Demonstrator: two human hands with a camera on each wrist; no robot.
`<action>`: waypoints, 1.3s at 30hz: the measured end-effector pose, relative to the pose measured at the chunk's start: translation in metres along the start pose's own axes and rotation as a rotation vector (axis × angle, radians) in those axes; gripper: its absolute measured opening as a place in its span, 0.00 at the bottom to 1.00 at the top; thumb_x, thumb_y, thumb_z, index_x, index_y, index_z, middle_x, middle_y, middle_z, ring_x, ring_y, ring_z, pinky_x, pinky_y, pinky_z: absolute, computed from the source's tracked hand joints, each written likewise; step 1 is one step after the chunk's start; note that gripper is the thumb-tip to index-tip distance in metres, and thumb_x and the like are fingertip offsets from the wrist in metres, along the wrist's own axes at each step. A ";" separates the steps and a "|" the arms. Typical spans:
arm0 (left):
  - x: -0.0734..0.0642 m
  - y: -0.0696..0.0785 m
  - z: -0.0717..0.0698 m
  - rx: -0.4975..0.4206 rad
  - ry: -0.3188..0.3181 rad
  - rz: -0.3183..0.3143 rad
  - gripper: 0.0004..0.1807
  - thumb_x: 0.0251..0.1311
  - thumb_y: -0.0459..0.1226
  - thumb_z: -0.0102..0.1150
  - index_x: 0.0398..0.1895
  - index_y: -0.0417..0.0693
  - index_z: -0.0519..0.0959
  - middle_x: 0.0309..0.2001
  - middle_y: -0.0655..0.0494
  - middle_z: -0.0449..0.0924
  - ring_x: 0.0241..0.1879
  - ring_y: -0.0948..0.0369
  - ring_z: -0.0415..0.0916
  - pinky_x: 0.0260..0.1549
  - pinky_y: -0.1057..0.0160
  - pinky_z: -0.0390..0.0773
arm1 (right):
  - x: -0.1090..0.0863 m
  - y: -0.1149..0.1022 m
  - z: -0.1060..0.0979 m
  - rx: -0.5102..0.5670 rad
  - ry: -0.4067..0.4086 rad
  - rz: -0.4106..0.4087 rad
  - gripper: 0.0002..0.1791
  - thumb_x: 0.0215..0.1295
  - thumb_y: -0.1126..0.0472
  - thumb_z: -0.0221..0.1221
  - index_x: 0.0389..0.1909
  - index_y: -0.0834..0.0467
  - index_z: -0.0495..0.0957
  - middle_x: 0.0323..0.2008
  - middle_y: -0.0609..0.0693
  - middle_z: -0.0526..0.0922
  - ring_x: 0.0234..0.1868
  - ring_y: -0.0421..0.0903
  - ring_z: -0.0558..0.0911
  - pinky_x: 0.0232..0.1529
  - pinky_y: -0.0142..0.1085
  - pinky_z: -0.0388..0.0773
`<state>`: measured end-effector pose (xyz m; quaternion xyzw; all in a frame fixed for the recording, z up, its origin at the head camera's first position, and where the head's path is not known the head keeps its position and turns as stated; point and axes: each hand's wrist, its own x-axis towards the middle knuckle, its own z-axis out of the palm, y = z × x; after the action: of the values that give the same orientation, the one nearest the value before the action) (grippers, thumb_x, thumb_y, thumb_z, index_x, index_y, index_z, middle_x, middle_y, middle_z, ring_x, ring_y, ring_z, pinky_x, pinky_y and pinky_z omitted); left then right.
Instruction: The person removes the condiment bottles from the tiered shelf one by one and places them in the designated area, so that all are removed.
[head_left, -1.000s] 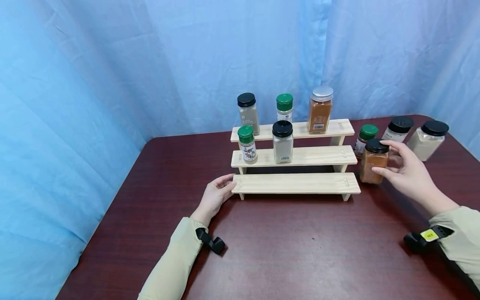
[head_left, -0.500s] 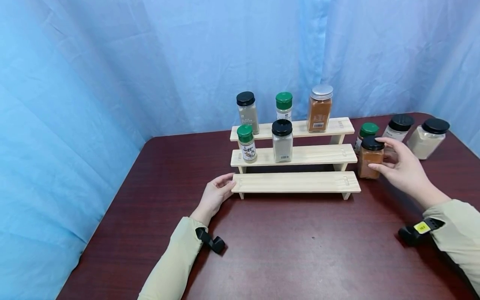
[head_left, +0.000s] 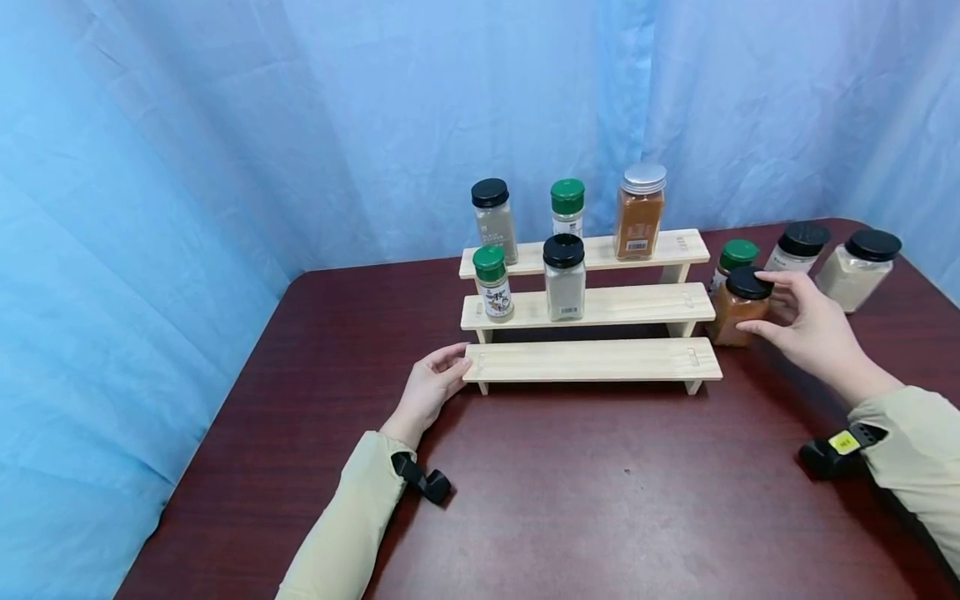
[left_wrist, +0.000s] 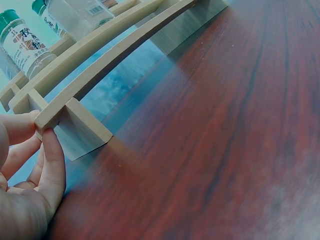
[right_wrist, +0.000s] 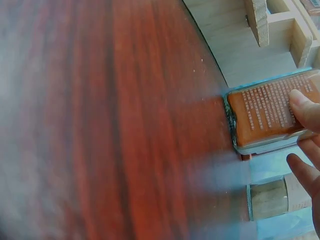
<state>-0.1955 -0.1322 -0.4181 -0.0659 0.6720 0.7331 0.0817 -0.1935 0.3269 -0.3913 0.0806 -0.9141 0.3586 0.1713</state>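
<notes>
My left hand (head_left: pixel 431 390) pinches the left end of the lowest tier of a three-tier wooden rack (head_left: pixel 592 360), thumb on top and fingers below in the left wrist view. At the rack's right end, my right hand (head_left: pixel 813 333) grips a spice jar (head_left: pixel 733 319) of orange-brown powder with a black lid. The jar leans, its lid toward the right. Printed text covers the side of this jar that faces the right wrist camera. Whether its base touches the table cannot be told. Behind it, a green-lidded bottle (head_left: pixel 738 252) is partly hidden.
The top tier bears a black-lidded pepper jar (head_left: pixel 497 229), a green-lidded bottle (head_left: pixel 567 200) and a silver-lidded jar (head_left: pixel 639 218). On the middle tier stand a green-lidded bottle (head_left: pixel 496 292) and a black-lidded jar (head_left: pixel 565 283). Two black-lidded jars (head_left: pixel 855 275) (head_left: pixel 791 260) stand right.
My right hand has shifted the orange-brown jar slightly left and away, close to the rack, and the jar now leans more. The left hand has kept its hold on the rack.
</notes>
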 end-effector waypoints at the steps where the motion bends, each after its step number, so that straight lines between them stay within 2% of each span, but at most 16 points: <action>1: 0.000 0.000 0.000 0.000 0.000 0.002 0.21 0.63 0.27 0.53 0.61 0.35 0.71 0.30 0.61 0.73 0.26 0.71 0.74 0.29 0.75 0.76 | 0.001 0.000 0.000 -0.010 -0.002 0.002 0.39 0.52 0.74 0.66 0.64 0.67 0.59 0.54 0.74 0.68 0.56 0.51 0.77 0.40 0.04 0.55; 3: 0.000 0.001 0.000 -0.001 -0.002 0.006 0.21 0.63 0.27 0.53 0.61 0.35 0.71 0.30 0.61 0.73 0.26 0.71 0.74 0.29 0.75 0.76 | 0.003 -0.001 -0.001 -0.025 -0.006 0.003 0.39 0.52 0.73 0.66 0.64 0.68 0.59 0.54 0.75 0.68 0.51 0.72 0.72 0.40 0.04 0.55; 4: 0.000 0.001 0.000 -0.003 -0.003 0.004 0.21 0.63 0.27 0.53 0.61 0.35 0.71 0.30 0.61 0.74 0.26 0.71 0.74 0.29 0.75 0.76 | 0.003 -0.001 -0.001 -0.027 -0.008 0.002 0.39 0.52 0.73 0.66 0.64 0.68 0.58 0.54 0.75 0.68 0.50 0.74 0.71 0.39 0.04 0.55; 10: -0.002 0.001 0.000 -0.002 0.003 0.000 0.21 0.63 0.27 0.53 0.61 0.35 0.71 0.31 0.61 0.74 0.27 0.70 0.74 0.28 0.74 0.75 | 0.004 -0.001 -0.002 -0.046 -0.007 -0.001 0.39 0.50 0.74 0.67 0.63 0.69 0.59 0.53 0.74 0.68 0.49 0.74 0.72 0.40 0.04 0.55; 11: -0.002 0.001 0.000 -0.001 0.003 0.001 0.21 0.63 0.27 0.53 0.61 0.35 0.71 0.31 0.61 0.74 0.27 0.70 0.74 0.28 0.74 0.75 | 0.003 -0.001 -0.002 -0.055 -0.008 0.000 0.39 0.50 0.74 0.67 0.63 0.68 0.59 0.54 0.73 0.68 0.49 0.74 0.72 0.43 0.08 0.63; 13: -0.002 0.000 0.000 -0.001 0.002 0.005 0.21 0.63 0.27 0.53 0.61 0.35 0.71 0.31 0.61 0.74 0.27 0.71 0.75 0.29 0.74 0.76 | 0.004 -0.001 -0.003 -0.070 -0.017 0.012 0.39 0.51 0.73 0.67 0.63 0.68 0.59 0.55 0.73 0.67 0.50 0.74 0.73 0.48 0.24 0.73; 17: -0.001 0.000 0.000 -0.004 -0.003 0.007 0.21 0.64 0.27 0.53 0.61 0.35 0.71 0.31 0.61 0.74 0.27 0.71 0.75 0.29 0.74 0.76 | 0.006 -0.003 -0.006 -0.062 -0.024 0.006 0.38 0.51 0.72 0.68 0.62 0.69 0.61 0.56 0.71 0.66 0.51 0.73 0.73 0.43 0.24 0.75; 19: -0.001 0.000 0.000 -0.007 -0.003 0.004 0.21 0.64 0.27 0.53 0.61 0.35 0.70 0.31 0.62 0.74 0.27 0.71 0.75 0.29 0.74 0.76 | 0.007 -0.003 -0.008 -0.037 -0.015 -0.018 0.36 0.50 0.73 0.68 0.61 0.70 0.63 0.55 0.70 0.66 0.53 0.65 0.74 0.41 0.09 0.64; 20: -0.001 0.001 0.000 -0.009 -0.003 0.003 0.21 0.64 0.27 0.53 0.61 0.34 0.70 0.31 0.61 0.74 0.27 0.71 0.75 0.29 0.74 0.76 | 0.007 -0.004 -0.009 -0.028 -0.009 -0.031 0.35 0.50 0.73 0.68 0.60 0.70 0.65 0.54 0.69 0.67 0.54 0.58 0.74 0.39 0.05 0.58; 23: -0.001 0.001 0.000 -0.014 -0.008 0.006 0.21 0.64 0.26 0.53 0.61 0.33 0.70 0.30 0.61 0.75 0.28 0.71 0.75 0.30 0.74 0.77 | 0.008 -0.005 -0.013 -0.014 0.010 -0.064 0.31 0.50 0.73 0.67 0.56 0.70 0.68 0.52 0.66 0.68 0.51 0.33 0.66 0.40 0.04 0.56; 26: -0.001 0.002 0.001 -0.018 -0.008 0.004 0.21 0.63 0.26 0.53 0.61 0.33 0.70 0.30 0.61 0.75 0.28 0.71 0.75 0.31 0.74 0.77 | 0.009 -0.010 -0.018 -0.014 0.028 -0.067 0.27 0.52 0.70 0.67 0.54 0.68 0.70 0.50 0.61 0.69 0.47 0.20 0.58 0.40 0.05 0.56; 33: 0.000 0.002 0.001 -0.003 0.009 0.007 0.21 0.63 0.27 0.53 0.60 0.35 0.71 0.30 0.61 0.74 0.27 0.71 0.74 0.29 0.75 0.76 | 0.012 -0.026 -0.028 0.055 0.035 -0.065 0.25 0.55 0.68 0.66 0.53 0.67 0.71 0.46 0.35 0.64 0.48 0.20 0.61 0.42 0.06 0.60; 39: -0.002 0.000 0.000 0.004 0.001 0.008 0.21 0.64 0.27 0.53 0.61 0.34 0.71 0.31 0.61 0.74 0.27 0.71 0.74 0.29 0.75 0.76 | 0.008 -0.044 -0.031 0.096 0.020 -0.038 0.25 0.56 0.66 0.66 0.54 0.64 0.70 0.45 0.27 0.60 0.42 0.10 0.65 0.36 0.08 0.65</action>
<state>-0.1940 -0.1325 -0.4174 -0.0632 0.6737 0.7321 0.0786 -0.1816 0.3160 -0.3393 0.1024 -0.8923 0.3997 0.1831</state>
